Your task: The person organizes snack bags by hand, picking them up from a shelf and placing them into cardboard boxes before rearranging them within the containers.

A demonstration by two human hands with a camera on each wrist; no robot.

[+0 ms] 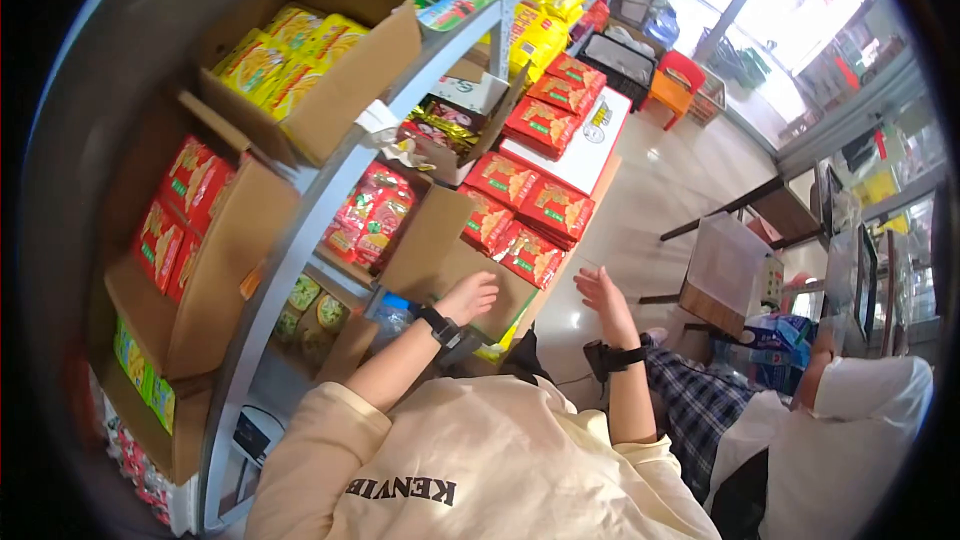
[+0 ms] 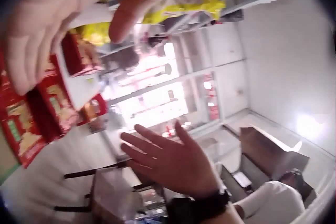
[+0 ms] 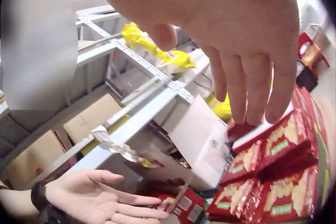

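Observation:
In the head view my left hand (image 1: 468, 298) hangs over the flap of an open carton (image 1: 430, 240), fingers loosely extended, holding nothing. My right hand (image 1: 606, 302) is raised to the right of the red packets (image 1: 530, 254), its fingers spread and empty. Those packets lie in stacks beside the carton, with more red packets (image 1: 552, 120) on a white box (image 1: 600, 138) behind them. Both hands look relaxed in the left wrist view, the right hand (image 2: 170, 166) apart from the left hand (image 2: 79, 3). The right wrist view shows the left hand (image 3: 100, 198) palm up.
A metal shelf (image 1: 300, 250) on the left holds cartons of yellow packets (image 1: 290, 60) and red packets (image 1: 180, 220). A person in a white shirt (image 1: 860, 440) is close on the right, near a table (image 1: 725, 270). An orange chair (image 1: 675, 90) stands farther back.

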